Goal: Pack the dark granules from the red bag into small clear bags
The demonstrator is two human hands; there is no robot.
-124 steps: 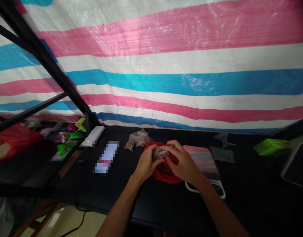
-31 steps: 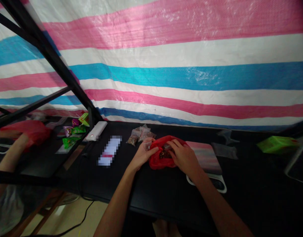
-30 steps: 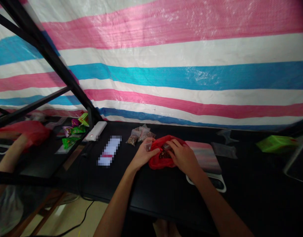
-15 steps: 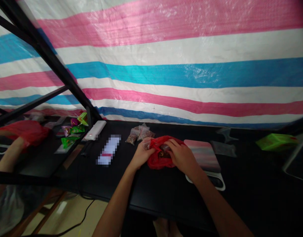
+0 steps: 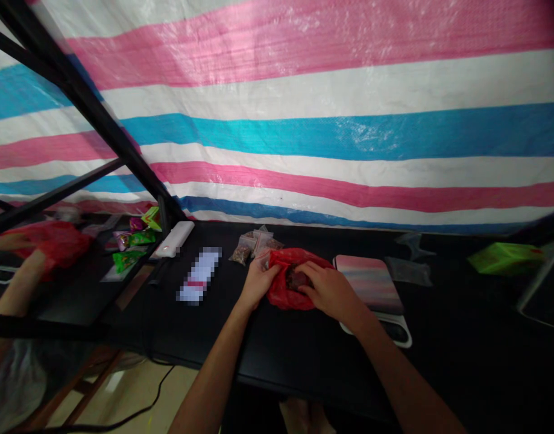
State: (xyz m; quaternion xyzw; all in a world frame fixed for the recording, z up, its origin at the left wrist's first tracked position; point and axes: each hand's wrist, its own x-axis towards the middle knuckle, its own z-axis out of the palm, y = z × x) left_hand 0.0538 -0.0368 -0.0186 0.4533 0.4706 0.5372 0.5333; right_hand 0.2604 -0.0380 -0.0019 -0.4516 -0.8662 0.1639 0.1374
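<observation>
A red plastic bag (image 5: 289, 298) lies crumpled on the black table with its mouth turned up. Dark brown loose pieces (image 5: 295, 279) show inside it; their kind is too blurred to tell. My left hand (image 5: 257, 283) grips the bag's left rim, thumb over the edge, and a bit of clear plastic shows by its fingertips. From the right, my right hand (image 5: 330, 290) reaches into the mouth with curled fingers at the pieces; what lies between the fingertips is hidden. Just beyond my left hand sit several small clear zip bags (image 5: 254, 242) with brownish bits inside.
A kitchen scale (image 5: 371, 282) with a pink-grey top stands under my right forearm. Flat clear bags (image 5: 410, 271), a green packet (image 5: 503, 259), a white power strip (image 5: 176, 238) and a blurred-out phone (image 5: 201, 274) lie around. Left, past a black frame (image 5: 100, 126), another person handles a red bag (image 5: 55, 244).
My right hand has shifted slightly left and down, its fingers more curled over the pieces in the bag. The bag's rim has moved a little left with my left hand.
</observation>
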